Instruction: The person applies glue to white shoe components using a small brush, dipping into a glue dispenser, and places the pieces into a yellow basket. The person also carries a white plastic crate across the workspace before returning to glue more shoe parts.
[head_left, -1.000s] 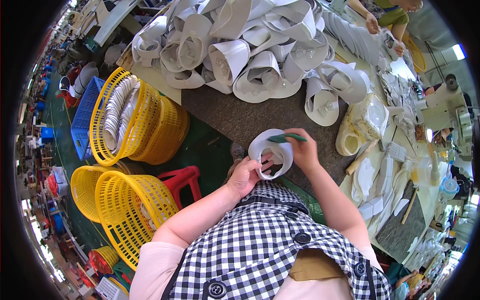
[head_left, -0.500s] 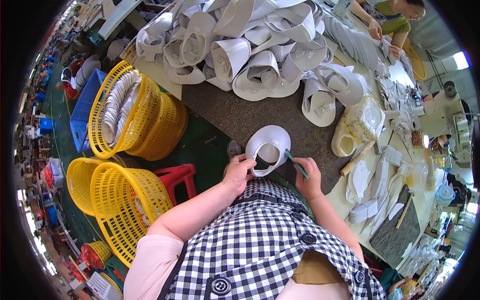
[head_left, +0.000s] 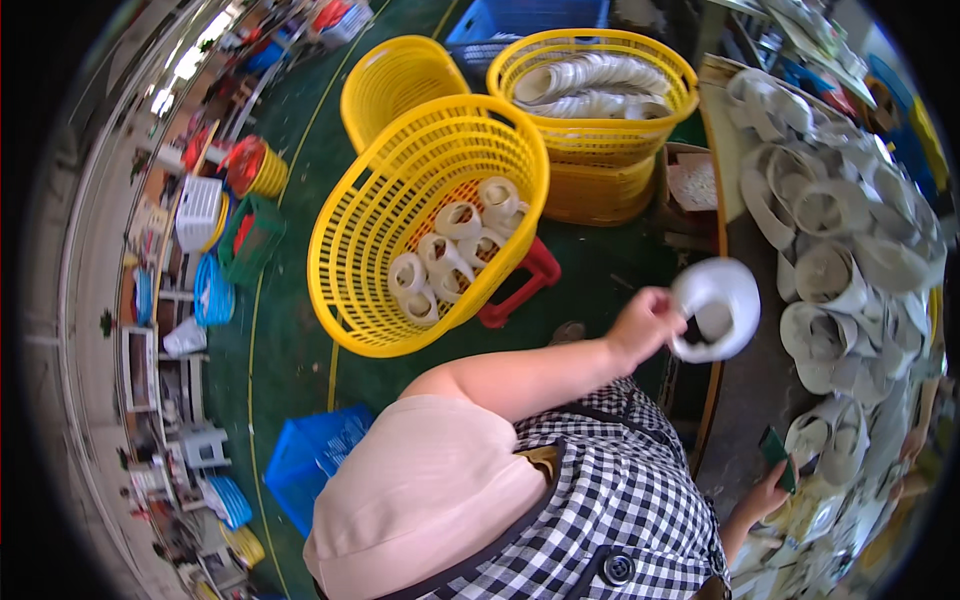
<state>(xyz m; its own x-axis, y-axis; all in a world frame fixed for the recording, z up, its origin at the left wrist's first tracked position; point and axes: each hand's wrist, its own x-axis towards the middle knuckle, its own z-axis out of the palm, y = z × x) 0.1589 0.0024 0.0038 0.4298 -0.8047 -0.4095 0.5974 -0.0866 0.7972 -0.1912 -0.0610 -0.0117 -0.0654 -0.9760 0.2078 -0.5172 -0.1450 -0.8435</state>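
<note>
White, probably light and springy, the sun visor [head_left: 741, 303] is best held by its rim, as pinched in the left hand [head_left: 645, 325] over the left edge of the surface [head_left: 745, 420], a green tool [head_left: 775, 452] being clasped in the right hand [head_left: 768, 496].

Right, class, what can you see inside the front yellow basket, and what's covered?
White ring-shaped pieces lie bunched low in the basket. Their undersides and the mesh directly beneath them are hidden.
</note>
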